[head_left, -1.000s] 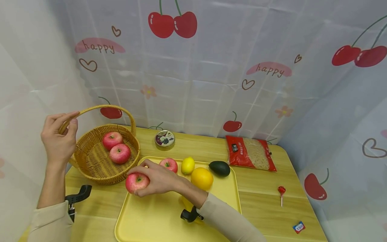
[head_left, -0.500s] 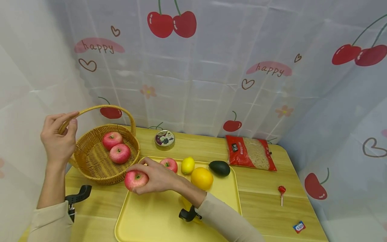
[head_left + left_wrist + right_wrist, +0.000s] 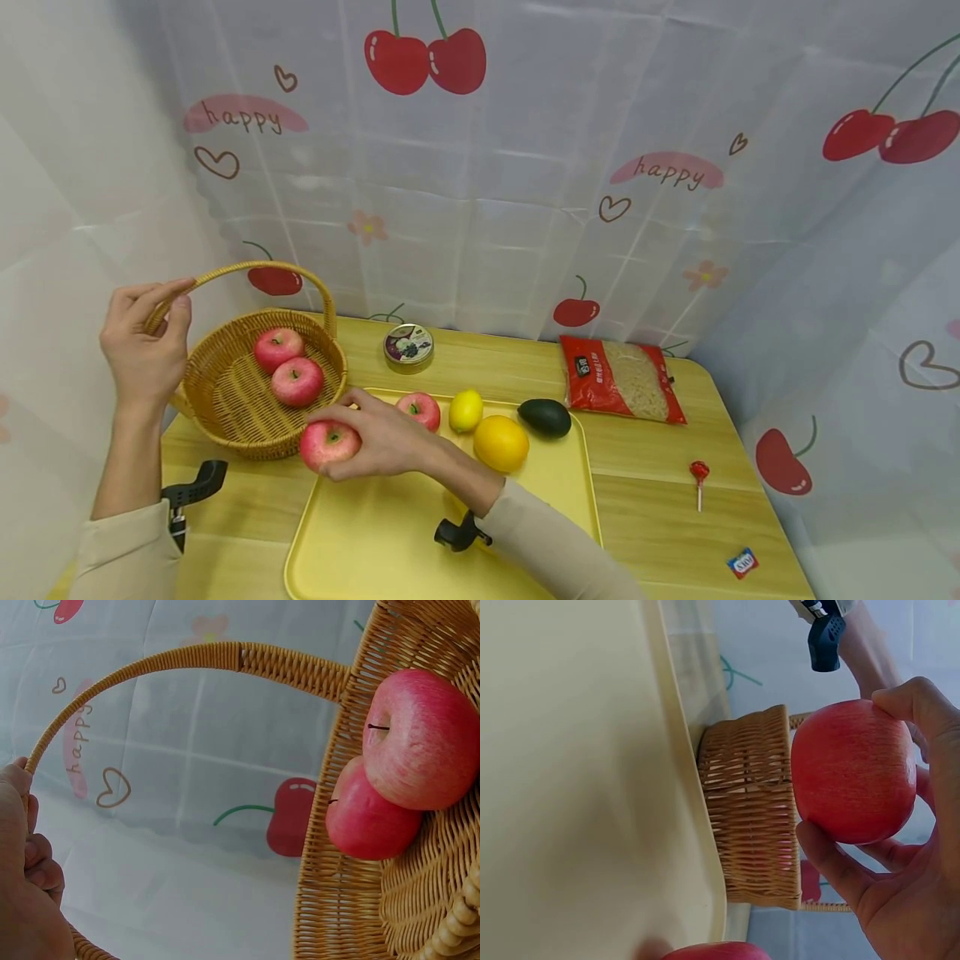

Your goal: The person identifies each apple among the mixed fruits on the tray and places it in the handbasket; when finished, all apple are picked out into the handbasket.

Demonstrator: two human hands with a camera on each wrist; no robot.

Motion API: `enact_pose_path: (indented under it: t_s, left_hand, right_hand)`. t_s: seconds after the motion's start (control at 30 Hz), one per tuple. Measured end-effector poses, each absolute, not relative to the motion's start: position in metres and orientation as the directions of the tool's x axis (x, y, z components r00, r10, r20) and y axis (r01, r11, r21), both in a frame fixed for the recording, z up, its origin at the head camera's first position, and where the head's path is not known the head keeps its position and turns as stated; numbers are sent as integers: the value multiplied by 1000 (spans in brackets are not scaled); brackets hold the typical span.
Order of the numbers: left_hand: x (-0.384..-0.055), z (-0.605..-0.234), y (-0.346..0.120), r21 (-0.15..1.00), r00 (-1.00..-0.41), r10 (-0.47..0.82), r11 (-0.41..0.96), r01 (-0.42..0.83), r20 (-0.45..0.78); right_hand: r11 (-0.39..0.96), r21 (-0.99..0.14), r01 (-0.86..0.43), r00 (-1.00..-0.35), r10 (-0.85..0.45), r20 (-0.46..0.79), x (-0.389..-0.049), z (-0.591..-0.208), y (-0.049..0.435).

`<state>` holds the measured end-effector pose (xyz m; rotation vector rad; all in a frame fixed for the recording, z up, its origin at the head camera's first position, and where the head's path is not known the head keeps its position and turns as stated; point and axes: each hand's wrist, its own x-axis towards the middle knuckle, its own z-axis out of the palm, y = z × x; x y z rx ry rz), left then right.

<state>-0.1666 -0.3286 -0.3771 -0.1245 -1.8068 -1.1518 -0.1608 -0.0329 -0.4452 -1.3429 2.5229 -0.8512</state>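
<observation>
Cherry-print curtain (image 3: 525, 242) hangs behind a wood-grain table (image 3: 645, 508)

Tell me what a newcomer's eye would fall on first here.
Probably the red apple in the right hand, near the wicker basket on the left. The left hand grips that basket's arched handle, and two apples sit inside. Behind, large printed cherries mark the curtain.
</observation>
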Motion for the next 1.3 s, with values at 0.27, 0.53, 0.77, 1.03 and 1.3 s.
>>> enact_pose_path:
  t_s: [0.27,0.53,0.77,1.03,1.3]
  left_hand:
    - [-179,-394,-350,632,-546,-346,574,520,763]
    - [-173,-387,-340,639,-543,-360,572,514,759]
    - [-169,-381,-333,651,-542,-375,550,523,752]
    - [-178,-393,-347,643,-548,-358,562,520,756]
    - [-171,-383,-335,652,-539,-378,545,528,753]
  right_hand:
    - [436,-555,-708,-585,-803,116,-161,-443,-40]
    - [431,-577,-694,-584,-805,102,-163,-439,-46]
    - [418,-584,-695,-585,-802,123,-166,-441,-50]
    - [412,-589,-696,-603,-780,167,-167,-443,-55]
    - [420,-591,-689,-611,-776,160,-169,-442,-59]
